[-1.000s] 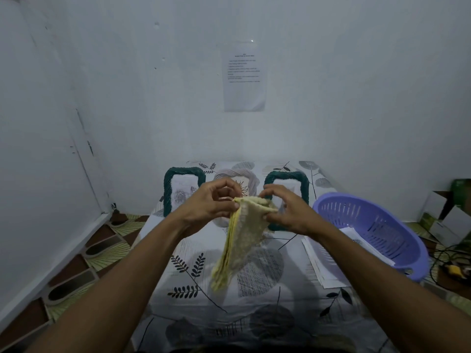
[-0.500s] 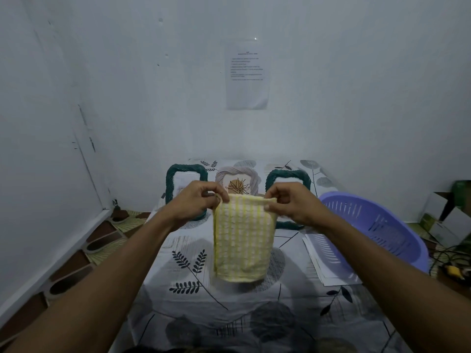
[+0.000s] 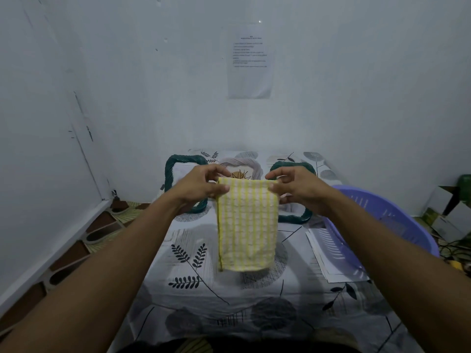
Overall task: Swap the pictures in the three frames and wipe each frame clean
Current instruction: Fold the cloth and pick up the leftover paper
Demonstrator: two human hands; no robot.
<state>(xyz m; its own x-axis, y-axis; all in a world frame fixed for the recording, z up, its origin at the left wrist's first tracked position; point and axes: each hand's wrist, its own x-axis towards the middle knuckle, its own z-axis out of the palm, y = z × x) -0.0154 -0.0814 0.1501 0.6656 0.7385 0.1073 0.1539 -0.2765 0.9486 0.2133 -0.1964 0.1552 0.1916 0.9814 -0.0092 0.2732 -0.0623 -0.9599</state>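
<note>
Yellow checked cloth (image 3: 246, 225), at centre of view, is being pinched at both top corners by left hand (image 3: 201, 186) and right hand (image 3: 298, 191). Wiping is being readied; contact with the left teal frame (image 3: 169, 179) behind is judged next.

yellow-white checked cloth (image 3: 246, 225), lilac basket (image 3: 397, 220)

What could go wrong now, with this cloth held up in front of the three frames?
The yellow-and-white checked cloth hangs only from pinches at its top corners by the left hand and right hand; a loose pinch could drop it. It also hides part of the pale twisted-rope frame behind, so lowering it blindly might knock that frame or the dark green rope frames beside it.
</note>
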